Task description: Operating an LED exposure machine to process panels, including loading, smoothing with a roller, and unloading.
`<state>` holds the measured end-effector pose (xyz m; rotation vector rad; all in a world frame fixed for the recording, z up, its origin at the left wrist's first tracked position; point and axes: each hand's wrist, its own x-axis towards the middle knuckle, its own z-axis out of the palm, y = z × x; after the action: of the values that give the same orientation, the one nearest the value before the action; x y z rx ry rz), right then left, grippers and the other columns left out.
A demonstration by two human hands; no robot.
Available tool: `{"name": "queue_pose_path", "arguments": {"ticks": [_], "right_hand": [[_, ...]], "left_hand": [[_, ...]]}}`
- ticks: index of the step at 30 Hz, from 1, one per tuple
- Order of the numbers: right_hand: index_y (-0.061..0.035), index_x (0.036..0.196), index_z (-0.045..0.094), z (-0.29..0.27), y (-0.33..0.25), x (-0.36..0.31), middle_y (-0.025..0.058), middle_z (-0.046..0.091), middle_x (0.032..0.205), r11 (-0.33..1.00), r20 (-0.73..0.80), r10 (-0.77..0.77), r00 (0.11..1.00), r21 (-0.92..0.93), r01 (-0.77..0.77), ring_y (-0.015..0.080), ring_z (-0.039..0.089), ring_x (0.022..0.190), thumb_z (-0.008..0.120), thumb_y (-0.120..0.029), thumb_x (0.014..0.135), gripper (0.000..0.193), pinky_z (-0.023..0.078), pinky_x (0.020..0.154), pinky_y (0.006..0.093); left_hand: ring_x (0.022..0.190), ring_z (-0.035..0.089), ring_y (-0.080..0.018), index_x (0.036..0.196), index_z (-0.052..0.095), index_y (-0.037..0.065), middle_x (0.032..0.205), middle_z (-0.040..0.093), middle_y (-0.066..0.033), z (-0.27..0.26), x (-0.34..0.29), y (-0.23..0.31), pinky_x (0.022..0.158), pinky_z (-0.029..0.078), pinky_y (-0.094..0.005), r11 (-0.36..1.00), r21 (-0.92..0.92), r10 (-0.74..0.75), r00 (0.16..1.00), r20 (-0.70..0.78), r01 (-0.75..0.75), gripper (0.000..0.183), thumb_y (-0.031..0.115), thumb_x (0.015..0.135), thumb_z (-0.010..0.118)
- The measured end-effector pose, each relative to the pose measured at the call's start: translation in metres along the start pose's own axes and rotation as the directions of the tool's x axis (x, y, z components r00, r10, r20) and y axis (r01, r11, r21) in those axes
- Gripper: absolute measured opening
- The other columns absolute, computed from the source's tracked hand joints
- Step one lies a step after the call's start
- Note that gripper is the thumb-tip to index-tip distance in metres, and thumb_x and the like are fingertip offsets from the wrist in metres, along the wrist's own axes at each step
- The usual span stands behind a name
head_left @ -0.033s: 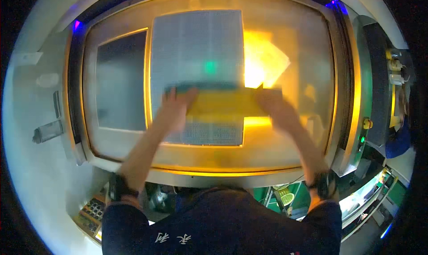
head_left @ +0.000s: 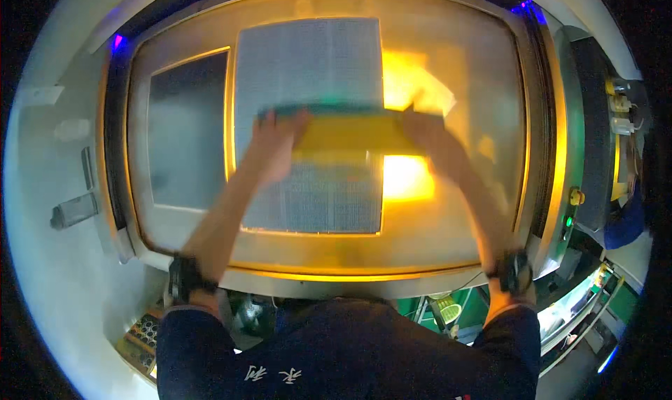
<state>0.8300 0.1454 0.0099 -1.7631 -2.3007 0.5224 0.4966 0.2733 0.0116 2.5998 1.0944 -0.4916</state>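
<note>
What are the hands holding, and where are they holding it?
A wide yellow bar, held near its two ends: the left hand at the left end, the right hand at the right. Fingers are blurred.

The bar at the centre of the frame looks smooth and yellow, though blur hides whether the yellow bar (head_left: 350, 137) is plastic or metal. Behind it, the grey panel (head_left: 315, 60) has a matt, finely lined face. The broad bed (head_left: 413, 242) around it looks smooth and glossy; the dark panel (head_left: 185, 130) at left is smooth. The shirt (head_left: 350, 351) at lower centre is matt cloth.
</note>
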Motion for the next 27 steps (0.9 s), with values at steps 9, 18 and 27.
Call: {"name": "queue_pose_path", "arguments": {"ticks": [9,18,27], "right_hand": [[-0.026,0.145,0.04,-0.039,0.172,0.235,0.0023,0.043,0.149,0.929,-0.159,0.2,0.967,-0.282,-0.239,0.0267,0.044,0.133,0.054,0.007,0.077,0.078,0.04,0.109,0.0366],[-0.0273,0.141,0.046,0.024,0.094,0.106,0.007,0.053,0.138,0.978,-0.26,0.042,0.965,-0.189,-0.093,0.0303,0.052,0.123,0.053,0.006,0.077,0.073,0.045,0.103,0.0455],[-0.0127,0.143,0.041,0.093,-0.165,-0.26,0.0114,0.047,0.143,0.984,0.183,-0.039,0.982,-0.163,0.069,0.0264,0.052,0.122,0.054,-0.013,0.087,0.058,0.046,0.1,0.0401]], "left_hand": [[0.118,0.054,-0.0408,0.142,0.043,0.021,0.13,0.057,-0.0203,-0.077,0.283,-0.125,0.1,0.046,-0.049,0.992,0.101,0.119,0.875,-0.47,-0.08,0.076,-0.001,0.073,0.064],[0.136,0.036,-0.0426,0.145,0.037,0.025,0.137,0.054,-0.0119,-0.045,0.119,-0.047,0.106,0.029,-0.0655,0.997,0.046,-0.052,0.984,-0.17,0.061,0.075,0.007,0.079,0.067],[0.142,0.019,-0.0484,0.154,0.019,0.031,0.161,0.015,0.0057,0.109,-0.259,0.101,0.104,0.018,-0.0781,0.998,-0.034,0.065,0.927,0.37,-0.056,0.093,0.016,0.076,0.068]]}}
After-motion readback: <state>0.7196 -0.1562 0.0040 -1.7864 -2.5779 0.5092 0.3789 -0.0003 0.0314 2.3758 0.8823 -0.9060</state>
